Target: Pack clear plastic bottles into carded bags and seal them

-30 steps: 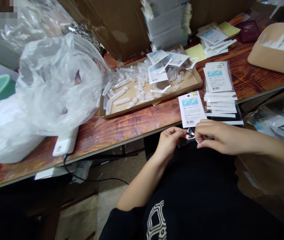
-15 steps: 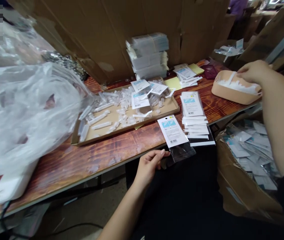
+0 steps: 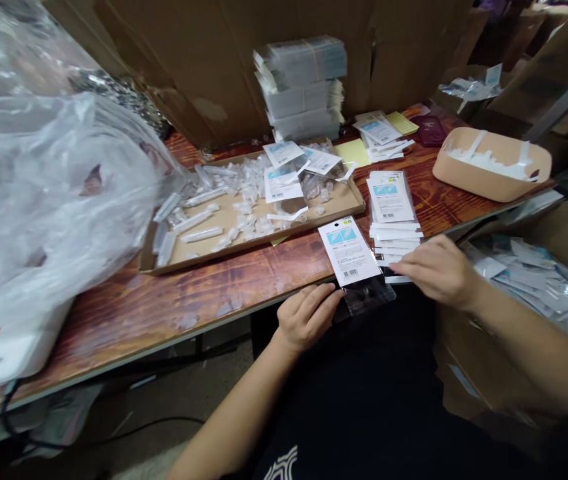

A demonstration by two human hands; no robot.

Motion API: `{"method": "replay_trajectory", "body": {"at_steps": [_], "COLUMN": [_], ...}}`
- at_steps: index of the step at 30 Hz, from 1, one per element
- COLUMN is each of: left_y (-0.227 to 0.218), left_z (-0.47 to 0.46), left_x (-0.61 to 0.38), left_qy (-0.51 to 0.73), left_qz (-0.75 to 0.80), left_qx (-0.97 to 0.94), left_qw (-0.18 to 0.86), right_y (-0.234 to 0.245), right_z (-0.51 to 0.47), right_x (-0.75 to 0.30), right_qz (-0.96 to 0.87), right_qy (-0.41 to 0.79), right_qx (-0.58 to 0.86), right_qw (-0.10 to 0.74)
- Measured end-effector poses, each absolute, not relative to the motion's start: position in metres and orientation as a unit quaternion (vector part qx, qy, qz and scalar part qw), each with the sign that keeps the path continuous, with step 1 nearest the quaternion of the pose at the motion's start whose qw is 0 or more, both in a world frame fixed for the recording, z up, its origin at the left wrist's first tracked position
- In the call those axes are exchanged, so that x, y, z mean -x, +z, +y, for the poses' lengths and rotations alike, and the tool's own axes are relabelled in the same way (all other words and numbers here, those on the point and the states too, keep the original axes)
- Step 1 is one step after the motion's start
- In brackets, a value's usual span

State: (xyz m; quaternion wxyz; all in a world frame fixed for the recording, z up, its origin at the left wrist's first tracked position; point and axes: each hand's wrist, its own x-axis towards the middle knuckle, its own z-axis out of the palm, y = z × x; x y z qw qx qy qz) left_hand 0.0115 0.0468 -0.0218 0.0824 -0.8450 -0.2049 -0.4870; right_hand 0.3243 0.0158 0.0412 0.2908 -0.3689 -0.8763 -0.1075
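Apparently positioning a bag (image 3: 351, 257) at tabletop (image 3: 259, 270) front edge: left grip (image 3: 309, 317) curls against it, right grip (image 3: 441, 273) looks pinched nearby, holds unclear; next needs steadiness.

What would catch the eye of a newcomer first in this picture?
Probably the big, crumpled translucent bag at the left of the table, then the shallow cardboard tray strewn with small clear plastic parts in the middle. The peach-coloured bin stands out at the right. In front, the left hand touches a carded packet, with the right hand near its other side.
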Motion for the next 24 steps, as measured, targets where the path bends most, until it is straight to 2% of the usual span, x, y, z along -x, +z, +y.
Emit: {"method": "replay_trajectory", "body": {"at_steps": [4, 8, 12, 17, 20, 24], "left_y": [-0.024, -0.026, -0.02, -0.003, 0.007, 0.014], "left_z": [0.048, 0.045, 0.037, 0.025, 0.02, 0.016], "left_x": [-0.01, -0.003, 0.004, 0.009, 0.009, 0.005], "left_qy": [-0.459, -0.436, -0.406, -0.412, -0.403, -0.379], "left_qz": [-0.189, -0.213, -0.218, -0.209, -0.237, -0.299], "left_qx": [0.868, 0.872, 0.886, 0.886, 0.875, 0.817], "left_qw": [0.026, -0.059, -0.05, -0.044, -0.124, -0.317], "right_y": [0.011, 0.005, 0.006, 0.005, 0.004, 0.003], "right_z": [0.012, 0.011, -0.001, -0.019, -0.03, -0.04], "right_x": [-0.306, -0.305, -0.293, -0.273, -0.265, -0.26], "right_qz": [-0.874, -0.862, -0.837, -0.764, -0.698, -0.626], "right_qy": [-0.105, -0.09, 0.008, 0.165, 0.238, 0.332], "right_qx": [0.363, 0.372, 0.414, 0.41, 0.445, 0.484], "right_qw": [0.305, 0.332, 0.358, 0.47, 0.507, 0.513]}}
